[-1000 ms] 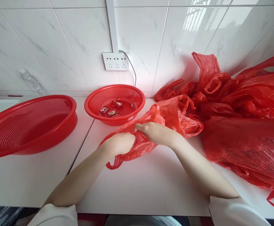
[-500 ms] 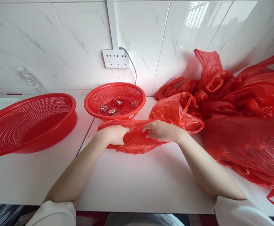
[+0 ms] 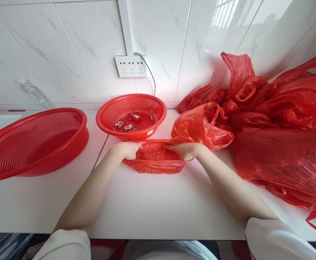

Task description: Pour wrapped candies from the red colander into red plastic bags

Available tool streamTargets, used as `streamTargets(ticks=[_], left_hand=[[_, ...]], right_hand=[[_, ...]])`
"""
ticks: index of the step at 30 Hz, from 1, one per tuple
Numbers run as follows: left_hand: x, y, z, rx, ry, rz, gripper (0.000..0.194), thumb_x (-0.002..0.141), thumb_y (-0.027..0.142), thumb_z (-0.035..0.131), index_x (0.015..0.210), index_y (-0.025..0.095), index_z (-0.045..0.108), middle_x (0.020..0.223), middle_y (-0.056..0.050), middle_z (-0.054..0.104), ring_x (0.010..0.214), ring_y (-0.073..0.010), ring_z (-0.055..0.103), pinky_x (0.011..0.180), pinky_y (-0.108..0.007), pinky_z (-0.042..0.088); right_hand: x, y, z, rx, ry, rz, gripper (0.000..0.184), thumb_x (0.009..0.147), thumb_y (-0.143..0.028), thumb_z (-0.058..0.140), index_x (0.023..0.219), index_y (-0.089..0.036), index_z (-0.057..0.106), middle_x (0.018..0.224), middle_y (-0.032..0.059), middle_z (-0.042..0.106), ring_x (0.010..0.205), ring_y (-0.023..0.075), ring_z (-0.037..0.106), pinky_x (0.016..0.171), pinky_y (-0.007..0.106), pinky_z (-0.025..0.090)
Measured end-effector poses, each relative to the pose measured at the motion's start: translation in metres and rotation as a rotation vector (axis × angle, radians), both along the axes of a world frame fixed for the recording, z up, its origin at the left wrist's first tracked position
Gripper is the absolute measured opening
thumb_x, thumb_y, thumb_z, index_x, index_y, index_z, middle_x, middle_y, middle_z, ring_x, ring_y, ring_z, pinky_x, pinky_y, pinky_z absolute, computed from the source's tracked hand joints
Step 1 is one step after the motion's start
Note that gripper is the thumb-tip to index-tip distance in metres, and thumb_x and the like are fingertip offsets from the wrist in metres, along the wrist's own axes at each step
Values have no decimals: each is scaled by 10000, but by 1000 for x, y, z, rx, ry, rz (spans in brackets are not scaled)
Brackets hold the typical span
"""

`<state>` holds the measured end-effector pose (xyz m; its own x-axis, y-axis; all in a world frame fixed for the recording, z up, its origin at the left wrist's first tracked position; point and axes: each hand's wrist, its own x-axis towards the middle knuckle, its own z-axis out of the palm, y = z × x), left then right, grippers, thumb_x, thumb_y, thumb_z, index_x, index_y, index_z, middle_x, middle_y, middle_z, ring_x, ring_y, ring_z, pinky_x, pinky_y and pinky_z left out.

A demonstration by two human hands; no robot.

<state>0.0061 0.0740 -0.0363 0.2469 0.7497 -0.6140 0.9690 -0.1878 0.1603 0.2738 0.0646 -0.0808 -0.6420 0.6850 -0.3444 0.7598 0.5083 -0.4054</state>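
A red plastic bag [image 3: 158, 166] lies on the white table in front of me, its mouth spread wide toward me. My left hand [image 3: 129, 150] is closed at the left side of the mouth, with the bag's edge in its grip. On the opposite side, my right hand [image 3: 186, 151] grips the bag too, and its fingers reach into the opening. The fingers of both hands are partly hidden by the film. Just behind the bag stands a round red colander [image 3: 131, 135] holding several small wrapped packets [image 3: 129, 127].
A larger red basket [image 3: 83, 141] is at the left, beside a white tray [image 3: 0, 121]. A crumpled red bag [image 3: 198, 124] and a big heap of red bags [image 3: 282, 155] cover the right. Against the tiled wall are a clear bottle [image 3: 35, 94] and a socket panel [image 3: 131, 66].
Both hands have moved outward to the sides of the bag's mouth, and the opening is now wider. The view has shifted slightly.
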Motion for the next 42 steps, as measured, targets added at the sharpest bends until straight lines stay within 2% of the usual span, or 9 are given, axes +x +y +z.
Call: streamTargets(ticks=[4,7,13,18,21,26,30,35,42], left_hand=[[-17,19,-5,-32,-83,-33,674,553,276,753,1211,280,606,1106,-88,679,863,-291,654,643,-320,511],[-22,18,1,-28,-357,51,621,562,461,789,1139,264,671,1151,-79,677,1017,-277,632,734,-264,515],[-22,-4,0,-411,-994,662,775,742,796,437,904,95,726,980,-235,704,970,-334,675,680,-314,572],[-31,-9,-21,-198,-1317,1113,665,731,741,544,929,109,613,927,-224,692,912,-324,709,649,-282,595],[-32,-12,-26,-114,-1401,1114,544,773,567,610,1093,132,548,989,-204,690,930,-318,708,756,-349,598],[-27,-23,-29,11,-1502,1019,275,788,286,555,1007,120,573,1038,-166,700,936,-254,710,800,-284,585],[-25,-31,-37,73,-1554,989,204,751,212,572,941,136,582,996,-103,714,909,-219,705,758,-287,601],[-21,-34,-44,151,-1605,946,181,732,209,606,902,155,579,961,-50,706,885,-187,687,779,-330,604],[-12,-40,-44,161,-1694,921,254,727,210,608,976,160,595,1041,-53,695,970,-211,670,811,-367,597]], right_hand=[[0,-9,22,-120,-13,102,360,766,-252,622,1124,-248,649,991,32,692,857,216,649,668,272,511],[-9,-20,37,-118,-40,-13,344,848,-357,549,1161,-244,635,744,28,662,585,177,601,477,258,422],[-16,-27,39,117,73,-129,561,868,-362,524,1419,-286,451,1076,100,664,880,245,645,641,295,478],[-22,-29,35,80,-12,-164,756,859,-329,534,1536,-298,200,1101,121,667,871,264,660,666,319,484],[-25,-30,31,41,-12,-186,804,884,-403,499,1553,-281,70,1144,132,659,888,276,666,654,323,485],[-29,-21,15,70,-17,-172,706,899,-412,485,1526,-204,238,1345,167,547,1157,310,576,887,377,461],[-31,-18,11,162,68,-144,638,896,-366,510,1477,-178,328,1245,157,610,1087,281,608,878,352,456],[-20,-23,40,207,198,-112,329,908,-319,514,1203,-219,618,1083,82,686,964,218,644,818,284,463],[-30,-3,70,485,423,-268,215,947,-275,461,1035,-183,635,923,50,686,820,160,635,762,257,453]])
